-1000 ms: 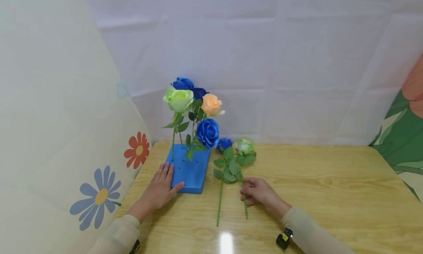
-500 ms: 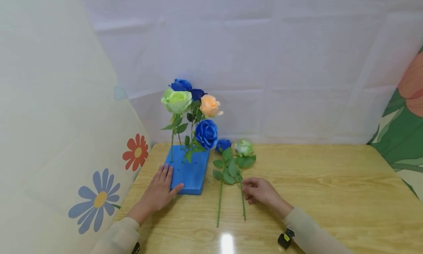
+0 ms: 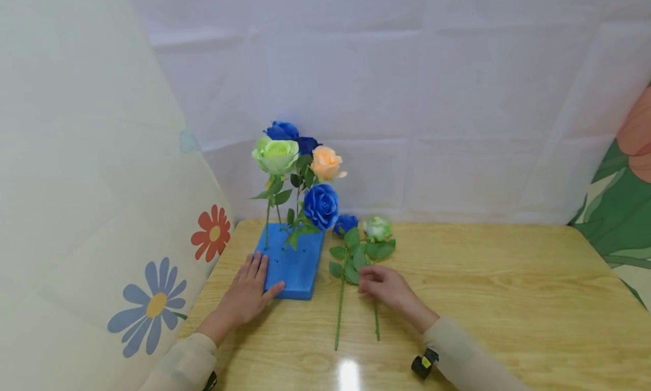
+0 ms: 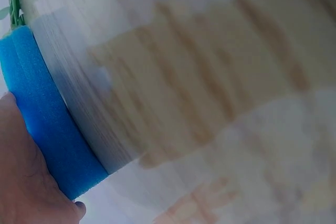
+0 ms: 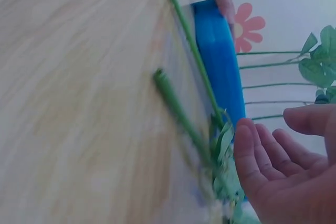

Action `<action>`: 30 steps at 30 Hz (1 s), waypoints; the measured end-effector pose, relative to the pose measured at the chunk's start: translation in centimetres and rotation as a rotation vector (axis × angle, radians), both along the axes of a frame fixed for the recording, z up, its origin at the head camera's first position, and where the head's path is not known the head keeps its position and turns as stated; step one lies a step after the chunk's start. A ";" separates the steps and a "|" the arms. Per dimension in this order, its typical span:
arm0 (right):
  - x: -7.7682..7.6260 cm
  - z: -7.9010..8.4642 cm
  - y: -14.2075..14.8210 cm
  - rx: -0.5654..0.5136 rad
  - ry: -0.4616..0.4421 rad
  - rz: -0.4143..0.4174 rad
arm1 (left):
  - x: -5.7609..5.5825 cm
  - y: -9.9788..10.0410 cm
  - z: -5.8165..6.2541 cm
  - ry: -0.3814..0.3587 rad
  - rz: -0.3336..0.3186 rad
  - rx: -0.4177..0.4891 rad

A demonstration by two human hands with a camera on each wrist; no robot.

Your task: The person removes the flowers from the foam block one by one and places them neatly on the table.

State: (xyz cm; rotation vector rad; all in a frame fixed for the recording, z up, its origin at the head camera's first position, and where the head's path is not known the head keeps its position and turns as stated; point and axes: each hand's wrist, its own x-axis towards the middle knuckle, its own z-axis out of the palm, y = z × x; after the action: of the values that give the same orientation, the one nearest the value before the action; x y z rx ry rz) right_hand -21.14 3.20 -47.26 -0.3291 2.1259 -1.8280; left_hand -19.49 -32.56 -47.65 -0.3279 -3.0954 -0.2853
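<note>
My left hand rests on the left front part of a blue foam block, fingers laid straight along its left side and thumb across its front. Upright in the block stand several artificial roses, among them a light green rose, a peach rose and a blue rose. My right hand hovers over the stem of a lying white-green rose, hiding part of it. Its fingers are loosely bent with nothing between them in the right wrist view. Left of it lies another blue rose, its bare stem toward me.
Small holes dot the foam block's top. A white cloth backdrop hangs behind the wooden table. A flower-printed panel borders the left side, another printed panel the right.
My right hand has let go of the white-green rose's stem and shifted left across it, toward the leaves. My left hand stays on the foam block.
</note>
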 end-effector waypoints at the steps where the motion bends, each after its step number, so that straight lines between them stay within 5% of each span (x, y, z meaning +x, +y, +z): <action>1: -0.1 0.0 -0.3 -0.013 0.003 0.010 | 0.0 0.0 0.0 0.004 -0.002 0.002; 18: -1.6 1.2 -4.9 -0.106 0.086 0.070 | -0.1 -0.1 -0.1 0.004 -0.007 0.000; 30: -3.4 1.1 -8.2 -0.218 0.076 -0.047 | -0.1 0.0 -0.3 0.020 -0.017 0.028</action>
State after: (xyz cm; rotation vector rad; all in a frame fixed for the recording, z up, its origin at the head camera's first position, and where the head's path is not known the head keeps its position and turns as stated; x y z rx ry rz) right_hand -24.58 -4.97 -46.16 -0.4085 2.0010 -2.1115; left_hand -19.57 -32.56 -47.91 -0.3549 -3.0669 -0.3238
